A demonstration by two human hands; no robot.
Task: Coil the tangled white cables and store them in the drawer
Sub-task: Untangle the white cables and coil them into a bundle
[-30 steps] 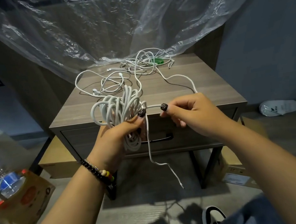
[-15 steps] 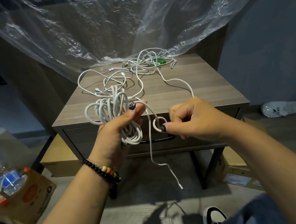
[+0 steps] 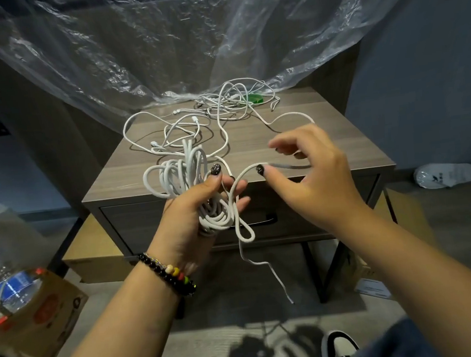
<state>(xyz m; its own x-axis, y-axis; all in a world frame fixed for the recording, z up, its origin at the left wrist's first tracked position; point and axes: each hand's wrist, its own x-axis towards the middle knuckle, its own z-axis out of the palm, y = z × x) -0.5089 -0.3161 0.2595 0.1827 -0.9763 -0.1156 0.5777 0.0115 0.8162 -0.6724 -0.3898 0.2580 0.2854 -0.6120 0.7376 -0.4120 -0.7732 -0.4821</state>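
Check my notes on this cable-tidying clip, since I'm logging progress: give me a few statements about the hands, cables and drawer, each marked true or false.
1. The left hand holds a bundle of coiled white cable. True.
2. The drawer stands open. False: it is shut.
3. Loose white cables lie on the nightstand. True.
4. The right hand holds a water bottle. False: its thumb touches a strand of cable; the water bottle sits in a cardboard box on the floor.
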